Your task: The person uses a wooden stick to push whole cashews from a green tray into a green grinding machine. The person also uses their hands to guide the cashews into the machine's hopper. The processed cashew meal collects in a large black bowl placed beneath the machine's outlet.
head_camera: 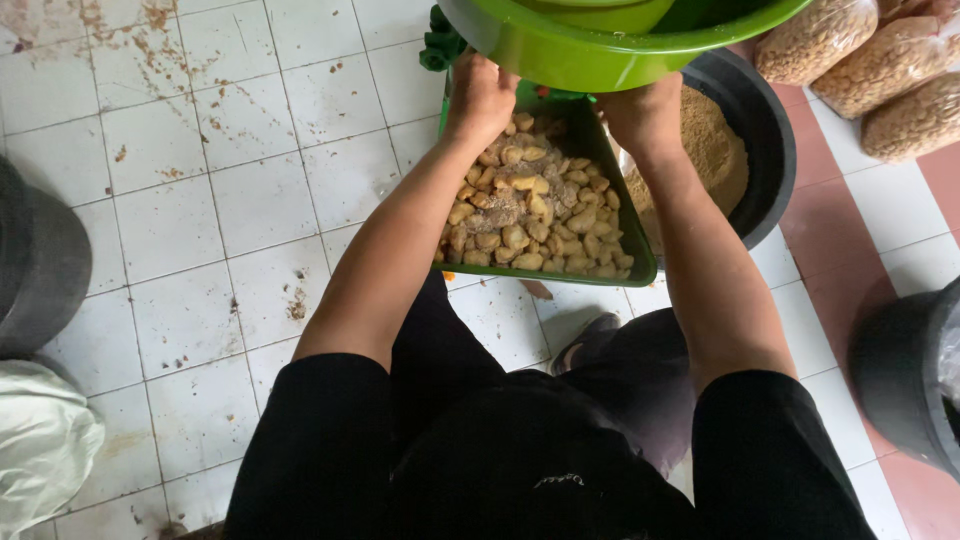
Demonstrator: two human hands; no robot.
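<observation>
A green rectangular tray (640, 262) is full of tan, nut-like pieces dusted with grey-brown powder. My left hand (482, 96) grips the tray's far left side. My right hand (645, 112) holds its far right side. A round green basin (560, 55) hangs just above both hands and hides the fingertips and the tray's far end. Below the tray's right side stands a black tub (770, 150) holding brown powder.
Clear bags of tan grain (880, 60) lie at the top right. A dark bin (905, 370) stands at the right edge, a grey bucket (40, 260) and a white sack (40, 440) at the left. The white tiled floor (200, 200) is stained with brown crumbs.
</observation>
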